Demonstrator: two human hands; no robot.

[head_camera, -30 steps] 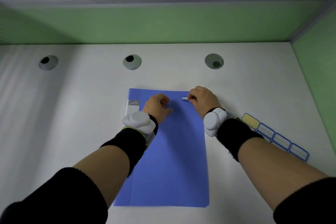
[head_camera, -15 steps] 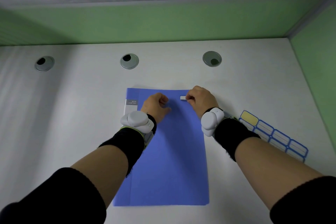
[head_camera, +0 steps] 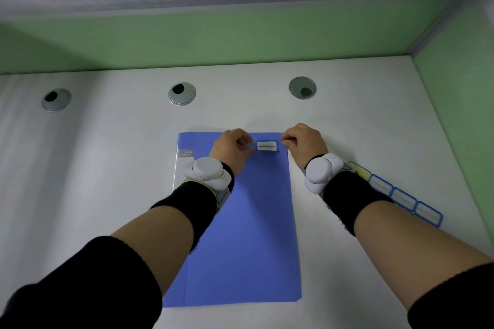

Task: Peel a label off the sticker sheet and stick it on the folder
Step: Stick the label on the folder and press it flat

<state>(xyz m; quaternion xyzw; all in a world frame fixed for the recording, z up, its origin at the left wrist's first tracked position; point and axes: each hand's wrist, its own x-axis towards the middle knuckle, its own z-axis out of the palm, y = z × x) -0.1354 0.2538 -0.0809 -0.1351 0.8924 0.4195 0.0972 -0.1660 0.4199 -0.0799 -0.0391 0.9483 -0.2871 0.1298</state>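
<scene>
A blue folder (head_camera: 240,235) lies flat on the white desk, its long side running away from me. A small white label (head_camera: 266,146) with a blue border lies flat on its top right corner. My left hand (head_camera: 232,151) is curled, its fingertips at the label's left edge. My right hand (head_camera: 303,141) is curled too, its fingertips just off the label's right edge, over the folder's edge. The sticker sheet (head_camera: 401,196), with blue-framed labels and one yellowish bare cell, lies on the desk to the right, partly hidden by my right wrist.
Three round metal cable grommets (head_camera: 182,93) sit in a row across the back of the desk. Green partition walls (head_camera: 240,32) close the desk at the back and on the right. Both wrists carry white devices over black bands.
My right hand has come off the label and shifted right, leaving the label fully in sight on the folder. My left hand has moved up to the label's left edge.
</scene>
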